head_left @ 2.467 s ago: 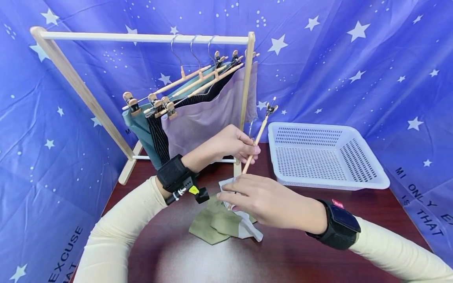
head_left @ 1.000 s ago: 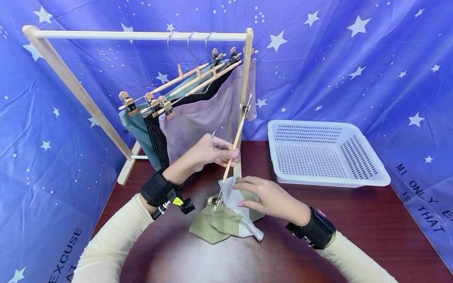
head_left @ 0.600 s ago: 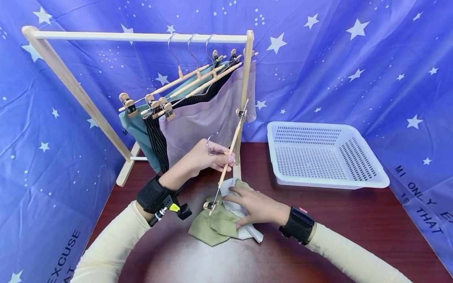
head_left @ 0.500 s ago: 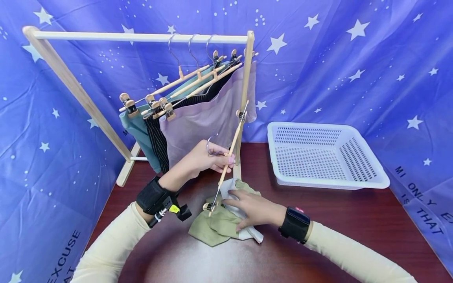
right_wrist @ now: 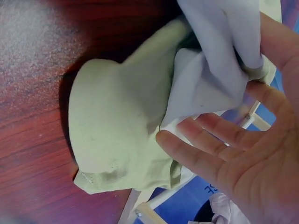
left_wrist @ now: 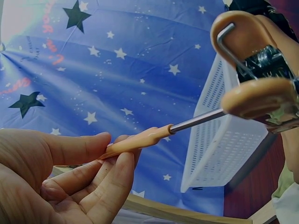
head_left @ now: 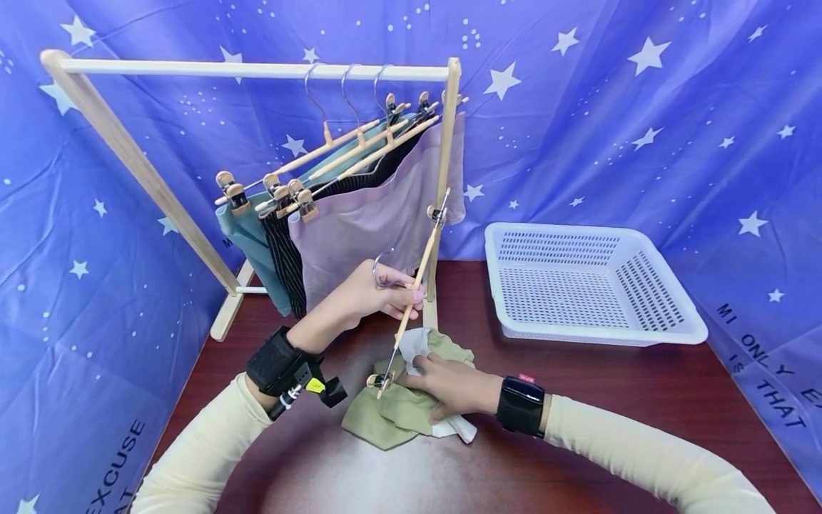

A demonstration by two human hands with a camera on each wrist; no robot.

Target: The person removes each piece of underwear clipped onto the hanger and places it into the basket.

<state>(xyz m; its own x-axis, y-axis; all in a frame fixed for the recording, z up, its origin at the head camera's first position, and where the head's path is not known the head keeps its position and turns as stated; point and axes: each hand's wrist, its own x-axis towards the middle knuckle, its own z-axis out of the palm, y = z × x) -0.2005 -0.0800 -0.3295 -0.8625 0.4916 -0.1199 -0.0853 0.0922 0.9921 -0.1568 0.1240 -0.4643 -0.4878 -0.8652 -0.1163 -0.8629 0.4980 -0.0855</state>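
My left hand (head_left: 379, 291) pinches the middle of a wooden clip hanger (head_left: 420, 268) between thumb and fingers, as the left wrist view also shows. The hanger slants, its metal hook standing up behind the hand. Its lower clip (head_left: 380, 381) hangs just over a crumpled olive-green garment (head_left: 385, 421) with pale grey parts. My right hand (head_left: 452, 385) lies on this garment. In the right wrist view its fairly straight fingers (right_wrist: 196, 156) touch the cloth, with folds of grey fabric (right_wrist: 205, 88) between them and the thumb. The garment's exact kind is hidden by its folds.
A wooden rack (head_left: 257, 68) stands at the back left. Teal, black striped and lilac garments (head_left: 359, 228) hang from it on clip hangers. At the right sits a white perforated basket (head_left: 594, 335). A blue star-print curtain (head_left: 610, 107) surrounds the dark red table (head_left: 578, 378).
My right hand has left the hanger, moved away and come down onto the garment. My left hand has carried the hanger left and lower, so the lower clip now shows over the cloth.
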